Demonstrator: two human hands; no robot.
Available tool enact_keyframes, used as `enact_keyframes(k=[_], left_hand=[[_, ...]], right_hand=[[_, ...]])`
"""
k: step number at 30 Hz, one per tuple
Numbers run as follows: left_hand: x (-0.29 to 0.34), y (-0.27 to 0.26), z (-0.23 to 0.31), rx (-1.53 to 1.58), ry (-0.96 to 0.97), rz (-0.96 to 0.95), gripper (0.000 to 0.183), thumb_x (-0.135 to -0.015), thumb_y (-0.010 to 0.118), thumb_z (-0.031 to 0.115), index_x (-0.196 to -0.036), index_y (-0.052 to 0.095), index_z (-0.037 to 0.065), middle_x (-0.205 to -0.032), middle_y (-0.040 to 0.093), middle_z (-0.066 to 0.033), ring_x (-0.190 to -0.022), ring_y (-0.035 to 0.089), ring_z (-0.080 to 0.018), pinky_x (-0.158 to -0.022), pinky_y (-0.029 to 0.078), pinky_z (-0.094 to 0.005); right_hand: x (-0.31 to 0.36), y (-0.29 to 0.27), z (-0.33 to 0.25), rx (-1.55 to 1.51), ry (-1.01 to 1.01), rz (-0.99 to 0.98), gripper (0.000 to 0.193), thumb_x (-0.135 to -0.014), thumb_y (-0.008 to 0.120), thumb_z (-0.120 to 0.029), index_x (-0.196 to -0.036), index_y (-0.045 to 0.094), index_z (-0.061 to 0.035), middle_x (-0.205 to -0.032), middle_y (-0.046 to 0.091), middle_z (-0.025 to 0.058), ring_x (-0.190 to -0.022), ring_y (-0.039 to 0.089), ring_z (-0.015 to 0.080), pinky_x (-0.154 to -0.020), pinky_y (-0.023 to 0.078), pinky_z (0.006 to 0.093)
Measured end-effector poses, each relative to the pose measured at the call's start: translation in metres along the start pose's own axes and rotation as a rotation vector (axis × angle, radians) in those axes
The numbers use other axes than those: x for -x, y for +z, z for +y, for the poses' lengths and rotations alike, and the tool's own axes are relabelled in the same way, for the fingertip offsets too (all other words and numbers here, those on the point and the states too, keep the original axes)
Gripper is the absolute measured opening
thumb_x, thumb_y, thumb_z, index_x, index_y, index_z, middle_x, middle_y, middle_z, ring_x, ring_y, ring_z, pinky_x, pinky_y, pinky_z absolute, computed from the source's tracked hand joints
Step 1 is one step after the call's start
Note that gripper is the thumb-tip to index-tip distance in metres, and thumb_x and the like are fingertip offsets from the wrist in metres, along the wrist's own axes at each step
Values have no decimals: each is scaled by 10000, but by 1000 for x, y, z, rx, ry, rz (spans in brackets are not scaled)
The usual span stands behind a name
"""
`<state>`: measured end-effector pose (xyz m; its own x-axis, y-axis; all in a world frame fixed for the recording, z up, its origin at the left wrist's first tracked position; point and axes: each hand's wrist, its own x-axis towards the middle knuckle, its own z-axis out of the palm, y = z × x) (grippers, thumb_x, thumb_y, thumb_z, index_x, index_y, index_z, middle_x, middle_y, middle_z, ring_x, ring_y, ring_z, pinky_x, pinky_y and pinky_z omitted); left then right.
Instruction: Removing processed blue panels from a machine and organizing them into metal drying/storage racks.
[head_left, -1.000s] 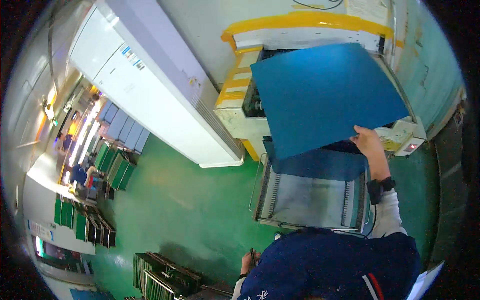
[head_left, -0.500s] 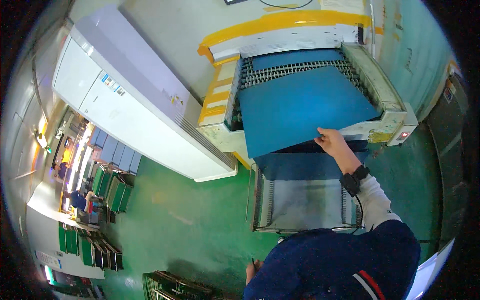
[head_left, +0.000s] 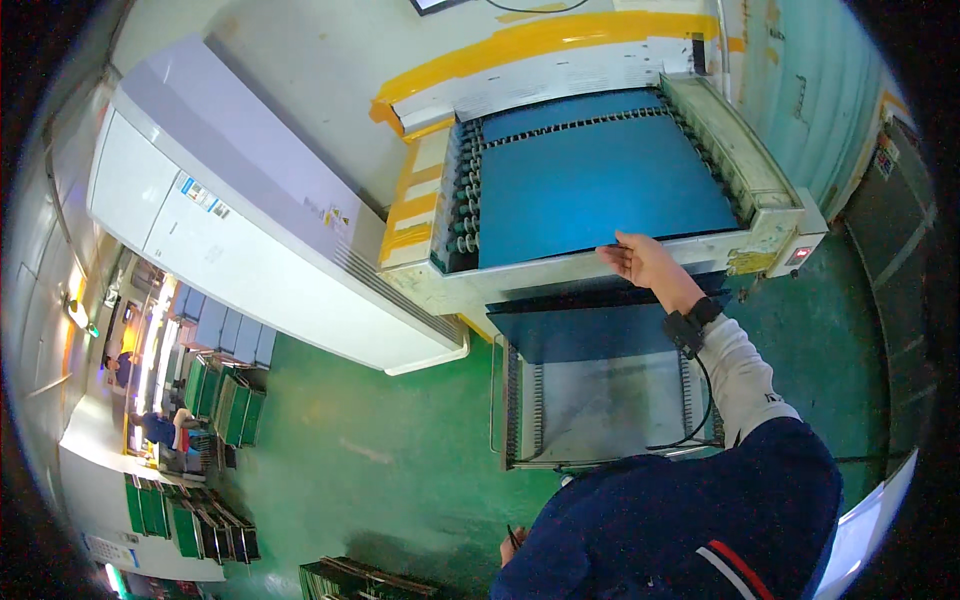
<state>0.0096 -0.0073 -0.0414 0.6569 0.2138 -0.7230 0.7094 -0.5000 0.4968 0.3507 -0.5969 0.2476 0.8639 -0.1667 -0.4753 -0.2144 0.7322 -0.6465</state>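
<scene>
A large blue flat panel (head_left: 600, 185) lies on the rollers of a conveyor machine (head_left: 700, 240), its near edge along the machine's front rim. At that edge, my right hand (head_left: 635, 262) is open, its fingers stretched out and apart from the panel as far as I can see. A second blue panel (head_left: 570, 115) lies farther in on the rollers. Low in the view, my left hand (head_left: 511, 545) is mostly hidden by my sleeve, closed on a thin dark stick-like thing (head_left: 513, 538).
Below the machine stands a slotted rack cart (head_left: 610, 410) with several dark blue panels (head_left: 590, 330) upright in it. A tall white cabinet-like unit (head_left: 250, 240) stands at the left. More racks (head_left: 355, 580) are at the bottom edge. People work far left.
The nearer blue panel has gone from tilted in my right hand to flat on the rollers. My right hand has let go of it and moved slightly left.
</scene>
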Motion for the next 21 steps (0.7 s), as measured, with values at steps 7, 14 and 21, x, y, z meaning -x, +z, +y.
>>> enact_keyframes(k=[7,14,21], left_hand=[[-27,4,-37,781,-272,-13,314,-831,671,224,-999,629,-38,-869,672,-89,-777,631,-179,-676,499,-310],[-19,2,-20,779,-213,-83,331,-845,651,237,-1012,620,-48,-888,669,-108,-799,639,-207,-679,502,-320],[-7,0,-12,222,129,-49,350,-857,632,261,-1009,613,-55,-903,666,-127,-817,644,-236,-680,502,-331]], right_hand=[[-4,21,2,25,22,-13,219,-934,490,-250,-993,527,-42,-998,650,153,-817,646,213,-580,532,288],[-24,8,-3,27,-52,43,243,-945,448,-243,-973,542,-20,-969,646,137,-806,637,217,-626,520,320],[-27,1,-7,105,29,36,281,-947,441,-262,-981,564,-11,-960,648,115,-802,633,205,-635,512,311]])
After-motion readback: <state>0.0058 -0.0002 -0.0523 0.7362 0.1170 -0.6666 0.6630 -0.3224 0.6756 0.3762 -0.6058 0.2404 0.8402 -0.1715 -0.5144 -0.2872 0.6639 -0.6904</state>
